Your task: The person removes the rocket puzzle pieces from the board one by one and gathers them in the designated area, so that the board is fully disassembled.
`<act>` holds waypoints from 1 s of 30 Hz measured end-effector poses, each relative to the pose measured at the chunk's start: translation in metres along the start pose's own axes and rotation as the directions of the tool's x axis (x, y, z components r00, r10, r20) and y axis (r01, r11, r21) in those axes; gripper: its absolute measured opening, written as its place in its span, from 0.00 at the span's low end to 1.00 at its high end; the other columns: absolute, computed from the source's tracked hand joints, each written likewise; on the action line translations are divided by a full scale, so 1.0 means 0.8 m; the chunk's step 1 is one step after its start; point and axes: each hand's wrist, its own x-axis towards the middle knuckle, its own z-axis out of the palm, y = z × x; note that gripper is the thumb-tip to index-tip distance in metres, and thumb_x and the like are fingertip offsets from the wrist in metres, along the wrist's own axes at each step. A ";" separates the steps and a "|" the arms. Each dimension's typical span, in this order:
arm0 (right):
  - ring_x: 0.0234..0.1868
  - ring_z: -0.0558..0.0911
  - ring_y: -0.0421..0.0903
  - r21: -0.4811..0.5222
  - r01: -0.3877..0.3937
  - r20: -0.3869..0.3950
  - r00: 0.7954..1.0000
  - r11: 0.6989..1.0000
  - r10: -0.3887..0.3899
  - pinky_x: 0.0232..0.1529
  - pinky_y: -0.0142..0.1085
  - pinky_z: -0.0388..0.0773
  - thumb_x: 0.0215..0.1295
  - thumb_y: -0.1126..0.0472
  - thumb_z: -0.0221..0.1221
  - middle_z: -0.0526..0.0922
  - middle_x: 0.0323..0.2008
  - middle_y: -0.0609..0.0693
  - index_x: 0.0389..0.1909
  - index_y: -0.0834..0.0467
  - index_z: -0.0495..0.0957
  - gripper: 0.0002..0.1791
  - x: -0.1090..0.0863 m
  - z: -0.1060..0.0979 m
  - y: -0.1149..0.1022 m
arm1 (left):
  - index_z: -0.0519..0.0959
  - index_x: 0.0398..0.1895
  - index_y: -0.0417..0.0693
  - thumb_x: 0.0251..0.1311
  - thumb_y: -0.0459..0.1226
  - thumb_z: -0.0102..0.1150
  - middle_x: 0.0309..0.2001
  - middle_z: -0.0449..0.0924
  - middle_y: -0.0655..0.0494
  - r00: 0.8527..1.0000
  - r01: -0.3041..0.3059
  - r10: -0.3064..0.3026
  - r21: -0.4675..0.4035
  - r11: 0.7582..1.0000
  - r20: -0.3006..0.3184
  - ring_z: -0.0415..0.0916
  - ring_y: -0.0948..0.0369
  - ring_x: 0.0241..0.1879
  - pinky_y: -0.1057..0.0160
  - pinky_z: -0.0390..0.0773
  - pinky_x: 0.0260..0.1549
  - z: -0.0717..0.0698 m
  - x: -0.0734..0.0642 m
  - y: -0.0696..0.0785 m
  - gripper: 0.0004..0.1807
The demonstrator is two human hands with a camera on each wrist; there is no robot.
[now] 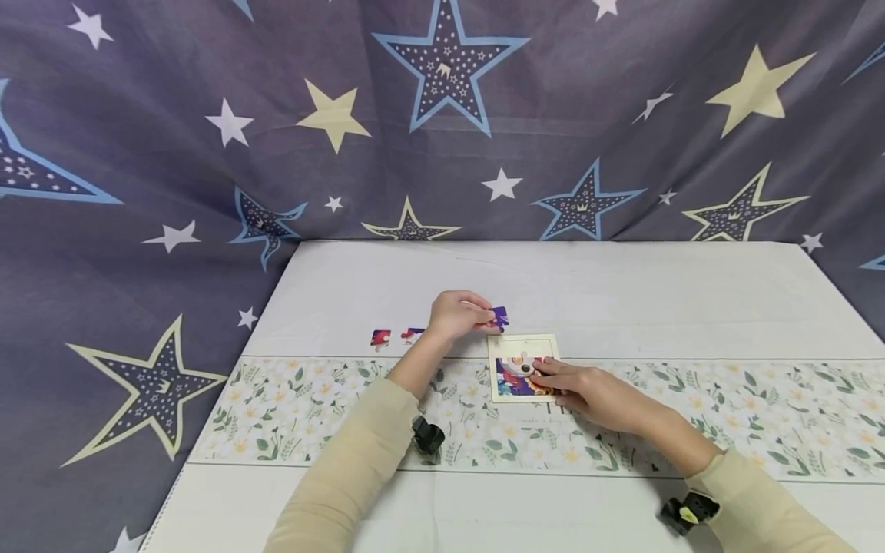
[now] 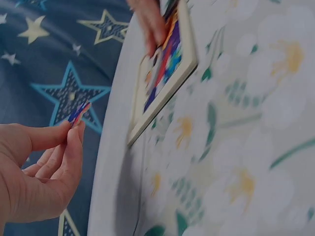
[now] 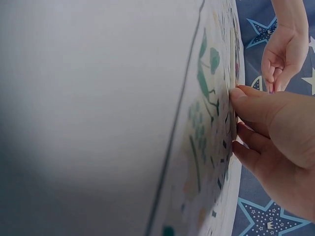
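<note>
In the head view my left hand (image 1: pixel 459 315) pinches a small purple jigsaw piece (image 1: pixel 499 316) between thumb and fingertips. The left wrist view shows this piece (image 2: pixel 78 114) edge-on, with the other fingers loosely curled below. Just nearer lies a square puzzle tray (image 1: pixel 524 399) with a cream border. Its lower half carries a colourful cartoon picture in purple, red and blue; the upper half is bare and pale. My right hand (image 1: pixel 588 392) rests on the tray's right side, fingers reaching over the picture and hiding part of it.
Left of the tray, a red and purple piece (image 1: pixel 380 338) lies on the white table, and another piece (image 1: pixel 412 336) is partly hidden by my left forearm. A floral strip (image 1: pixel 297 407) runs across the tablecloth. Behind hangs a dark star-patterned curtain (image 1: pixel 387 177).
</note>
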 end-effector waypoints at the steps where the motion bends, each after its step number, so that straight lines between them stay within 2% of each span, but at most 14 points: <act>1: 0.65 0.72 0.58 0.004 -0.002 0.004 1.000 1.000 0.002 0.52 0.41 0.80 0.63 0.68 0.60 0.70 0.67 0.59 0.62 0.57 0.73 0.25 0.000 0.000 0.000 | 0.84 0.36 0.38 0.50 0.30 0.69 0.35 0.88 0.44 1.000 0.000 0.000 -0.001 1.000 -0.003 0.81 0.66 0.20 0.57 0.84 0.40 -0.004 0.001 0.000 0.09; 9: 0.67 0.70 0.58 0.028 -0.030 0.029 0.999 0.999 0.029 0.53 0.40 0.80 0.64 0.67 0.59 0.68 0.69 0.58 0.63 0.56 0.73 0.25 -0.002 0.000 -0.001 | 0.84 0.37 0.37 0.51 0.29 0.68 0.36 0.87 0.43 0.999 0.022 -0.023 -0.017 1.000 -0.025 0.81 0.66 0.20 0.53 0.83 0.44 -0.037 0.002 -0.002 0.09; 14: 0.67 0.70 0.58 0.031 -0.026 0.024 0.999 0.999 0.025 0.52 0.39 0.81 0.64 0.67 0.59 0.68 0.69 0.58 0.63 0.56 0.73 0.25 -0.002 0.000 -0.002 | 0.84 0.37 0.38 0.51 0.29 0.68 0.35 0.87 0.44 0.998 0.029 -0.027 0.027 0.999 -0.052 0.81 0.65 0.22 0.54 0.84 0.43 -0.052 0.000 -0.008 0.09; 19: 0.67 0.70 0.57 0.025 -0.009 0.015 1.000 1.000 0.009 0.52 0.39 0.81 0.64 0.67 0.59 0.68 0.68 0.58 0.63 0.57 0.73 0.25 -0.003 0.000 -0.001 | 0.85 0.35 0.39 0.51 0.30 0.68 0.31 0.87 0.48 0.998 0.031 -0.024 0.109 0.994 -0.061 0.81 0.65 0.21 0.60 0.85 0.36 -0.057 -0.004 -0.021 0.08; 22: 0.67 0.71 0.58 0.021 -0.002 0.008 1.000 1.000 0.002 0.51 0.38 0.81 0.64 0.67 0.59 0.68 0.68 0.58 0.63 0.57 0.73 0.24 -0.002 -0.001 -0.001 | 0.85 0.33 0.40 0.50 0.31 0.69 0.28 0.86 0.50 0.998 0.016 -0.005 0.171 0.985 -0.065 0.80 0.64 0.20 0.64 0.83 0.29 -0.057 -0.005 -0.029 0.06; 26: 0.67 0.71 0.57 0.018 0.000 0.006 1.000 1.000 0.000 0.51 0.38 0.81 0.64 0.67 0.59 0.69 0.68 0.58 0.63 0.57 0.73 0.24 -0.002 -0.001 0.000 | 0.85 0.30 0.40 0.49 0.31 0.69 0.26 0.86 0.49 0.996 -0.027 0.045 0.235 0.972 -0.073 0.78 0.66 0.17 0.71 0.76 0.21 -0.055 -0.004 -0.038 0.05; 30: 0.67 0.70 0.57 0.016 -0.002 0.006 1.000 1.000 0.001 0.52 0.39 0.81 0.64 0.66 0.59 0.69 0.68 0.58 0.63 0.57 0.73 0.25 -0.002 -0.001 0.000 | 0.86 0.28 0.41 0.49 0.31 0.69 0.25 0.86 0.48 0.990 -0.082 0.114 0.319 0.944 -0.085 0.77 0.65 0.17 0.73 0.71 0.19 -0.051 -0.003 -0.042 0.03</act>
